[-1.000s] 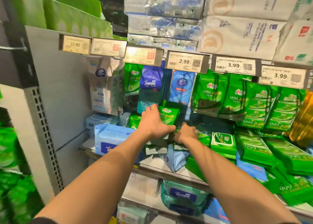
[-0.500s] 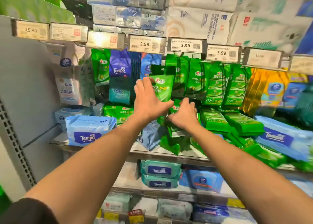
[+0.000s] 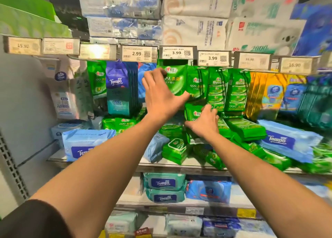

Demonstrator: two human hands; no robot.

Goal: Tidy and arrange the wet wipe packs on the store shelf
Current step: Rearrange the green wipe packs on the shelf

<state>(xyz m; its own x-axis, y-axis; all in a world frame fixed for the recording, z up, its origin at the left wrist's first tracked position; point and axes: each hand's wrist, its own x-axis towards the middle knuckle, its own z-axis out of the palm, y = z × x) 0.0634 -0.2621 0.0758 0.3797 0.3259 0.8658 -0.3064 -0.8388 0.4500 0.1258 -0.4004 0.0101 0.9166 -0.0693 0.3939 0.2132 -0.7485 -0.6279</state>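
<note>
While gripping, left hand (image 3: 161,95) on green pack (image 3: 175,79)

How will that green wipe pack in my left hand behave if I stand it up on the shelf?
The green wipe pack looks like a soft, glossy film pouch, so it will probably flex and may slip. The left hand holds it upright against the hanging packs; standing alone it would likely slump like the fallen packs below.
</note>
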